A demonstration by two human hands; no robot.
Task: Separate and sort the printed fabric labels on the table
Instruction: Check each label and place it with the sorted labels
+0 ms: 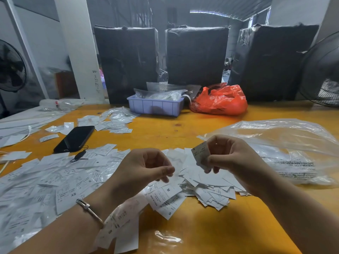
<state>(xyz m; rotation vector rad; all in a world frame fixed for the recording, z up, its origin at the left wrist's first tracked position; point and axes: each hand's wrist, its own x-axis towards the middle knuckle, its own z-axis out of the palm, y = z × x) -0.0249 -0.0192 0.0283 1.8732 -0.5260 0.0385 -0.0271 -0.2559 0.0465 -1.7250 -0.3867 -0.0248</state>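
- R hand pinches one small white label btw thumb and fingers, held up off the table; an "S" is printed at its top corner, long axis roughly upright, tilted a bit left.
- L hand is just left of it at about the same height, fingers curled w/ thumb meeting fingertips. It seems to pinch a thin pale piece, maybe a 2nd label or clear film — can't tell which.
- Key relation: the held label sits btw the two hands, nearer the R. Sorted-looking stacks lie directly below and toward the body, so the next move is prob a short drop down, not a reach.
- Below the R hand: a fanned heap of labels, mostly blank side up.
- Below the L hand: a smaller stack showing "M", "XL", "S", "MADE IN CHINA".
- Left of the L forearm: a wide loose spread of unsorted labels, "XS" and "S" readable. A lot is left to sort, by my guess.
- A few more labels hang by the L wrist, blurred; what holds them isn't clear.
- Containers: blue plastic bin at the far edge holds clear poly bags, contents unreadable. Red plastic bag beside it is bunched shut, contents hidden. Big clear poly bag lies flat right of the R hand; looks near empty.
- Black phone lies on the yellow table, far left of the hands.
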